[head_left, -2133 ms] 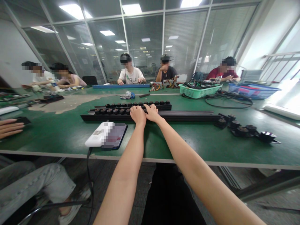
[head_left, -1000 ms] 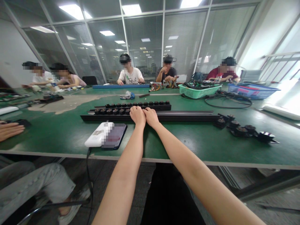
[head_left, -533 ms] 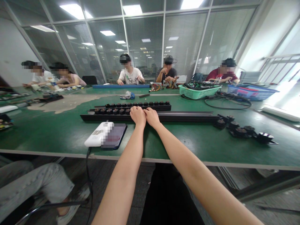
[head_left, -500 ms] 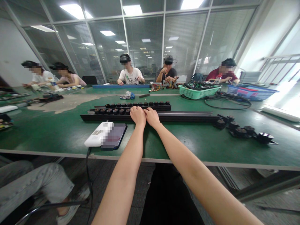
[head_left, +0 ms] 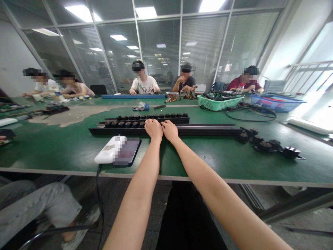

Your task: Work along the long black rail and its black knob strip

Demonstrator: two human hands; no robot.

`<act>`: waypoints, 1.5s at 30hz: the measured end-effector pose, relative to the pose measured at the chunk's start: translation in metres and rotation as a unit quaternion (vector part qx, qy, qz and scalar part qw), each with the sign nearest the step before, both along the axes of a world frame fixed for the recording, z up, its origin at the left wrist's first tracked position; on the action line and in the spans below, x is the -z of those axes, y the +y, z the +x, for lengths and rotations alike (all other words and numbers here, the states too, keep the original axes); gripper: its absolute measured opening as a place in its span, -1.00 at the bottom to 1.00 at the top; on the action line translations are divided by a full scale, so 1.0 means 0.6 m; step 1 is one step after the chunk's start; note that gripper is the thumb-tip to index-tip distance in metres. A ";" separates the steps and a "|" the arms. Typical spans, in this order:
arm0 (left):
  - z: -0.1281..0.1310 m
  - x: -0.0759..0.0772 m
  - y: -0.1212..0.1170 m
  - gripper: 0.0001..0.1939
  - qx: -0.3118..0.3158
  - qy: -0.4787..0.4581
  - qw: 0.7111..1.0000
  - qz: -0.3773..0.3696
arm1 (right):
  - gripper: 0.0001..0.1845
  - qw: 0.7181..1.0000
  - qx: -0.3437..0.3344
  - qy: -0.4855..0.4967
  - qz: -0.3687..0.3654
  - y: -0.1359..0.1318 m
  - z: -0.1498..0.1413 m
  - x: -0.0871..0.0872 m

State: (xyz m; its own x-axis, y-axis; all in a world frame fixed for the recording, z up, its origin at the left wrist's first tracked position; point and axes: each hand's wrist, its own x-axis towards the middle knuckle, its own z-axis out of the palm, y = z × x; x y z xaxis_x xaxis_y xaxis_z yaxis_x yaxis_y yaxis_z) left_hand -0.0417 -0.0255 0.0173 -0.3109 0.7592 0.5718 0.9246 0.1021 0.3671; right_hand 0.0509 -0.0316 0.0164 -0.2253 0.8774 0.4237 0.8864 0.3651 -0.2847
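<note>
A long black rail (head_left: 208, 131) lies crosswise on the green table, with a row of small, round-topped black modules (head_left: 127, 124) along its left half. My left hand (head_left: 154, 130) bends its fingers over the rail at the right end of this row. Close beside it, my right hand (head_left: 170, 131) has its fingers curled over the same rail. Both hands look closed on the rail; any small part under the fingertips is hidden. Behind it lies a shorter black rail (head_left: 179, 120), also carrying a row of modules (head_left: 166, 115).
Several loose black modules (head_left: 267, 146) lie at the right. A white device (head_left: 108, 152) with a cable and a phone (head_left: 134, 149) are near the front left. Farther back stand a green basket (head_left: 220, 103) and a blue basket (head_left: 278, 104). Several people sit across the table.
My right hand has shifted slightly right, widening the small gap between the hands. The left hand stays almost in place, and the camera view has drifted a little.
</note>
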 end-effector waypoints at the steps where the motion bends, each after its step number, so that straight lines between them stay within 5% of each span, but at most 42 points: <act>1: 0.000 0.000 0.000 -0.55 -0.001 0.000 1.000 0.000 | -0.51 1.000 0.000 -0.001 0.000 0.000 0.000 0.000; 45: -0.002 0.004 -0.002 -0.59 0.007 0.000 1.000 0.015 | -0.51 0.999 0.019 0.042 0.027 0.015 -0.001 0.019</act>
State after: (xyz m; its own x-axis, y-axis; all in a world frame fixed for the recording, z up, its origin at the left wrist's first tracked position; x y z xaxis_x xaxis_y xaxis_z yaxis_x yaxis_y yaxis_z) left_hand -0.0427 -0.0266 0.0150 -0.3005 0.7456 0.5948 0.9257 0.0778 0.3702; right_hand 0.0502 -0.0228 0.0052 -0.1535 0.8599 0.4869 0.8743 0.3478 -0.3386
